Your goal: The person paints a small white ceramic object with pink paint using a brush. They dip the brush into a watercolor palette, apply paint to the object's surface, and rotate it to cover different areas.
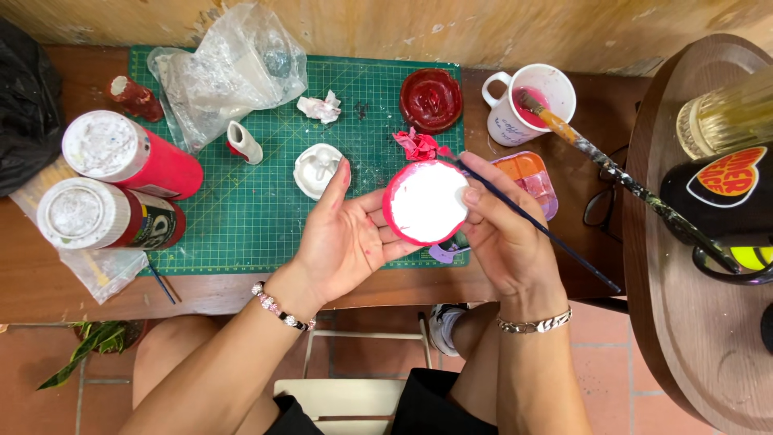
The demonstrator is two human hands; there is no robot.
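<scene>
A: If you start with the biggest thing, what do you see?

B: A brown wooden table (241, 290) with a green grid cutting mat (241, 209) on it. At the mat's left lie two big paint bottles (133, 157) on their sides, red with dusty white caps. A crumpled clear plastic bag (233, 68) sits at the top.

A: And the piece being painted?

B: A round plaster disc (427, 201), held above the table's front edge. Its flat face is chalky white and bare; only the rim is coated red. So, by my judgement, the edge looks done and the face is still to be painted, if it gets colour at all.

A: How are the hands placed?

B: The left hand (346, 238) is spread palm up, its fingertips cradling the disc's lower left side. The right hand (503, 234) steadies the disc's right edge and pinches a thin dark brush (555, 242), whose handle slants down to the right.

A: Anything smaller about?

B: A glossy red finished disc (431, 98) near the mat's top, a white mug (531, 103) of pink water with a fat brush in it, a small paint palette (535, 181), an unpainted white plaster figure (318, 169), and a red-stained scrap of tissue (415, 145).
</scene>
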